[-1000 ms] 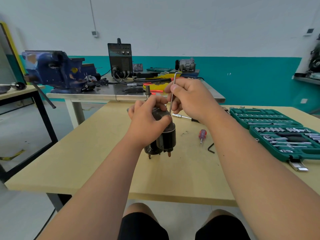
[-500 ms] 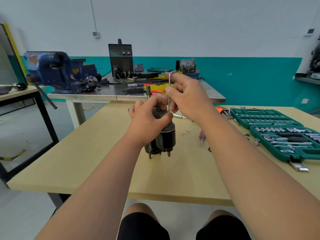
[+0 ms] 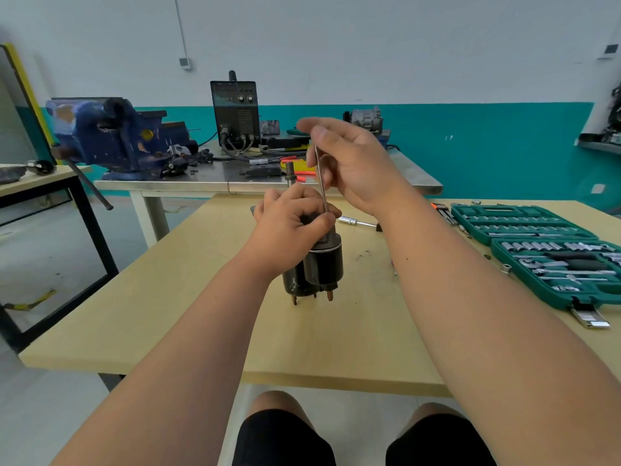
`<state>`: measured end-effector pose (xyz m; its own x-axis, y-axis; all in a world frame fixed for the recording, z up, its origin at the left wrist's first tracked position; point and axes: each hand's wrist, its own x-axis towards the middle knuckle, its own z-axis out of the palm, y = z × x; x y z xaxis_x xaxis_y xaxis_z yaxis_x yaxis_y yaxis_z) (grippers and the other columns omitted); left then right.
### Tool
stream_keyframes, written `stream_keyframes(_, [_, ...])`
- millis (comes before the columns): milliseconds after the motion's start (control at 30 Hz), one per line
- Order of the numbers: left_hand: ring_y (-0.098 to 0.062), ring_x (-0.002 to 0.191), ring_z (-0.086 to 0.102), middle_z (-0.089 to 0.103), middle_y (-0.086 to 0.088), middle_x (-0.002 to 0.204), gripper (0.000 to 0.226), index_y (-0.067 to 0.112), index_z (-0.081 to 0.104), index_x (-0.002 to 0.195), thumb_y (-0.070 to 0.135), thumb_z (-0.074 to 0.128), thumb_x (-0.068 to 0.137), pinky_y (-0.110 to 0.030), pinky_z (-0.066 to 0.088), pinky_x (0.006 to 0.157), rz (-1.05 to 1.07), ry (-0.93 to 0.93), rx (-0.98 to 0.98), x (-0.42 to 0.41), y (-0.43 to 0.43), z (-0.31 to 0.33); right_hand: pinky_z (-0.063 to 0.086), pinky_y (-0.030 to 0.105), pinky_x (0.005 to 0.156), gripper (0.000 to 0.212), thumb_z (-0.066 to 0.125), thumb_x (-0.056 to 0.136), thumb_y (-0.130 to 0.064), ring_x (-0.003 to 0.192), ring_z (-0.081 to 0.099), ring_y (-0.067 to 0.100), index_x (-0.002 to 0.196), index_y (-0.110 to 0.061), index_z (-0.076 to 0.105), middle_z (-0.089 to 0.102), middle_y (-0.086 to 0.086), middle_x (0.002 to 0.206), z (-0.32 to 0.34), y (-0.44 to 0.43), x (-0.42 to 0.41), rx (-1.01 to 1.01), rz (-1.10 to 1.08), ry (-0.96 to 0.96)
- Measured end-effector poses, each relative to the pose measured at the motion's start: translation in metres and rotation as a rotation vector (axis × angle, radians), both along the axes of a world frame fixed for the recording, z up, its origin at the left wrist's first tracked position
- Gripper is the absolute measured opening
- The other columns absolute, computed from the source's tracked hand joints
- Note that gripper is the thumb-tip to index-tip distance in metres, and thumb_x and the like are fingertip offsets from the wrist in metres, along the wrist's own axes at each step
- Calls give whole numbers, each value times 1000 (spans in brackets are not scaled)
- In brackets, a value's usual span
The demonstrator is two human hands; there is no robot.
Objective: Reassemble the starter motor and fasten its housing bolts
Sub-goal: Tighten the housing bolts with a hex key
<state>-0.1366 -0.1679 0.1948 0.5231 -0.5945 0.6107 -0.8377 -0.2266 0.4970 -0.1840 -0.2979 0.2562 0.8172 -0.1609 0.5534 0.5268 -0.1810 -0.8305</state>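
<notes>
The black starter motor point(image 3: 322, 267) stands upright on the wooden table point(image 3: 168, 314), its terminal studs pointing down and its shaft point(image 3: 289, 173) sticking up. My left hand point(image 3: 289, 230) grips the motor's upper end from the left. A long thin hex key point(image 3: 321, 178) stands almost upright, with its lower tip going into the top of the motor beside my left thumb. My right hand point(image 3: 356, 166) is above and right of the motor, thumb and fingers pinching the key's upper end while the index finger stretches out to the left.
An open green socket set case point(image 3: 537, 250) lies at the right of the table, with a chrome extension bar point(image 3: 356, 223) behind the motor. On the steel bench behind are a blue vise point(image 3: 111, 136), a black welder point(image 3: 235, 112) and cables.
My right hand has rolled around the key's top and its fingers have spread out. The key stays upright in the motor. My left hand keeps its grip.
</notes>
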Motion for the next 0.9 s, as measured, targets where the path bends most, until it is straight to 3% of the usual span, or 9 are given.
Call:
stream_keyframes(133, [-12,98,31,54,17,98,17,23,74,91,32,59,90,-34,24,92,-1,-1,-21,-1,0,-2,42,21,46,15,52,96,-19,45,47,10,92,-17,66,64,-5,65,-2,5,0,-64,-138,-32])
stream_keyframes(267, [-13,97,32,54,17,96,15,23,73,88,31,60,88,-35,24,94,6,-11,-35,-4,-1,-4,42,17,48,15,56,92,-22,47,51,2,84,-28,67,63,-11,60,-6,18,-2,-243,-402,-122])
stream_keyframes(333, [-14,97,32,54,18,98,14,24,72,87,31,60,88,-34,22,93,16,-27,-24,-4,-1,-5,45,15,52,16,55,92,-22,56,56,1,87,-31,67,63,-16,63,-10,26,0,-317,-560,-192])
stream_keyframes(400, [-12,96,31,54,20,96,12,27,72,86,31,61,88,-33,21,93,20,-31,-35,-3,-1,-5,46,10,61,20,53,94,-19,67,59,-1,100,-23,71,67,-16,79,-14,30,0,-337,-692,-258])
stream_keyframes(467, [-9,94,30,55,21,97,11,29,72,86,31,61,86,-33,20,93,21,-26,-47,-2,-1,-6,46,9,72,25,50,96,-14,80,60,0,113,-16,69,69,-8,96,-17,28,-1,-414,-794,-304])
stream_keyframes(500, [-9,93,29,55,22,97,11,30,72,87,32,61,86,-33,20,93,21,-31,-45,-1,-1,-6,49,14,76,26,49,97,-14,86,62,5,115,-15,68,70,-3,100,-17,28,-2,-477,-825,-322])
stream_keyframes(633, [-9,94,30,51,29,93,12,35,72,90,38,60,87,-32,18,89,26,-52,-37,1,-2,-6,53,34,73,24,47,97,-15,85,64,18,108,-13,68,70,5,94,-15,30,-4,-685,-870,-386])
stream_keyframes(767, [-12,103,33,55,21,103,13,35,71,87,46,63,85,-31,17,87,51,-1,-26,6,-2,-3,45,24,67,25,45,98,-17,79,60,17,108,-13,68,68,5,88,-11,21,-8,-743,-933,-361])
stream_keyframes(900, [-16,102,35,50,22,94,15,41,61,74,42,59,90,-34,20,88,38,20,-15,8,-2,0,34,21,62,27,43,99,-23,74,51,9,100,-15,68,62,-2,81,-2,24,-8,-794,-816,-296])
